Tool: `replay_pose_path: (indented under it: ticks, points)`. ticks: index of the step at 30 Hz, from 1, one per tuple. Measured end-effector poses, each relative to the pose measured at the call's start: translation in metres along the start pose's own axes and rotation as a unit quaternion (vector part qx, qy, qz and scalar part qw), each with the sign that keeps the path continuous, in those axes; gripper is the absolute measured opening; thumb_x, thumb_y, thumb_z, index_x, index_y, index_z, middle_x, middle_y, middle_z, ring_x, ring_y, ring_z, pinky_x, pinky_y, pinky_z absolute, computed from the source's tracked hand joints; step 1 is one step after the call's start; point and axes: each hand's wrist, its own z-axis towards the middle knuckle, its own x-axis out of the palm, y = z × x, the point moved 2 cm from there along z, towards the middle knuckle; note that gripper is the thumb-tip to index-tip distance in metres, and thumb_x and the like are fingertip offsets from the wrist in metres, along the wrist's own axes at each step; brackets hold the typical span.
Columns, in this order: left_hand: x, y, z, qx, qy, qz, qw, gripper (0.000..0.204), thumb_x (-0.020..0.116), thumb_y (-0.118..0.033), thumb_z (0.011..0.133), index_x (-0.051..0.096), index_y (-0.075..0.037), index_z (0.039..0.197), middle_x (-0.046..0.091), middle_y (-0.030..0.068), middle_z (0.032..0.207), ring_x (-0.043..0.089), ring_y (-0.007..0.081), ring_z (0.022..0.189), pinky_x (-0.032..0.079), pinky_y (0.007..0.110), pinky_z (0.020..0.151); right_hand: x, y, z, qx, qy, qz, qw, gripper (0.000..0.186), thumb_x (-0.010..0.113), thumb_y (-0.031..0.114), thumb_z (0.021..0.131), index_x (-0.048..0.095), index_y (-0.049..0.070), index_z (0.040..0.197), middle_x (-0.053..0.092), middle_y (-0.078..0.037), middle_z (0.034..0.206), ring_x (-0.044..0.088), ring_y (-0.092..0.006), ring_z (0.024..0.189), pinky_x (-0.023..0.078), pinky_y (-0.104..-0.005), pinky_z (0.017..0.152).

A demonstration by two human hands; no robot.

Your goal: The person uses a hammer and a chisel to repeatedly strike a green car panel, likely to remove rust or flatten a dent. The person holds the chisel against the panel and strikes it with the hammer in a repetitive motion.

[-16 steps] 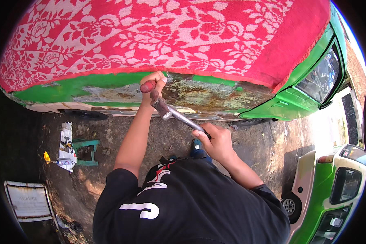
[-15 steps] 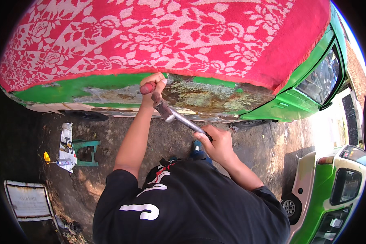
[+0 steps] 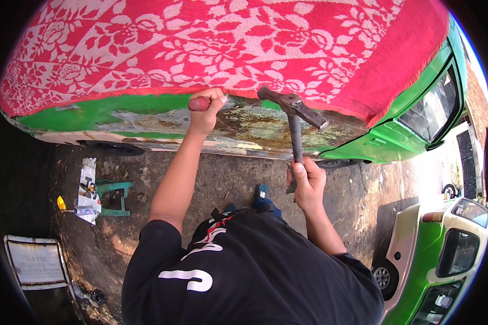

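One hammer (image 3: 295,132) in right hand (image 3: 310,185)

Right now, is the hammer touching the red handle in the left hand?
Apart. The head view shows part of the vehicle's worn side between the hammer and the red handle.

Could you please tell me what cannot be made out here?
Head view:
The rest of the red, round-ended tool: hidden behind the left hand.
The gripped part of the grey metal hammer: under the right hand.
The surface beneath the red floral cloth: covered.
The rest of the green and white vehicle, lower right: cut off by the picture's edge.
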Motion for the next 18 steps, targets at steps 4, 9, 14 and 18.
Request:
replay_pose_path:
  ticks: [4,9,14,18]
  points:
    - [-0.0045,-0.0011,0.0017,0.025,-0.013,-0.020,0.999,0.033,0.057,0.004,0.083,0.033,-0.003,0.061,0.037,0.0002,0.059,0.033,0.0111,0.057,0.029,0.030,0.056,-0.0014,-0.0026,-0.0012,0.001,0.002,-0.014,1.000,0.036,0.057,0.032,0.099,0.056,-0.001,0.083,0.056,-0.004,0.065,0.053,-0.0093,0.054,0.043,-0.0249,0.050]
    - [-0.0044,0.0007,-0.0002,0.006,0.006,-0.014,1.000,0.032,0.057,0.004,0.082,0.034,-0.002,0.061,0.038,0.0007,0.059,0.034,0.0115,0.058,0.029,0.030,0.057,-0.0012,-0.0003,0.0008,0.004,0.001,-0.019,1.000,0.037,0.059,0.032,0.098,0.057,-0.001,0.082,0.056,-0.004,0.065,0.052,-0.0092,0.053,0.043,-0.0251,0.049]
    - [-0.0013,-0.0012,-0.0037,0.009,0.008,0.019,1.000,0.032,0.057,0.005,0.083,0.034,-0.002,0.061,0.038,0.0011,0.059,0.035,0.0114,0.057,0.030,0.030,0.057,-0.0004,-0.0041,0.0008,0.002,0.000,-0.020,1.000,0.036,0.059,0.031,0.098,0.057,-0.001,0.082,0.055,-0.003,0.062,0.053,-0.0092,0.053,0.043,-0.0254,0.049]
    - [0.0028,-0.0055,-0.0036,0.012,0.016,0.039,0.999,0.032,0.058,0.004,0.083,0.035,-0.002,0.061,0.039,0.0009,0.059,0.035,0.0110,0.057,0.030,0.030,0.056,0.0004,-0.0015,0.0004,0.006,0.003,-0.038,0.999,0.034,0.059,0.029,0.098,0.058,-0.001,0.082,0.056,-0.003,0.062,0.053,-0.0091,0.053,0.042,-0.0252,0.049]
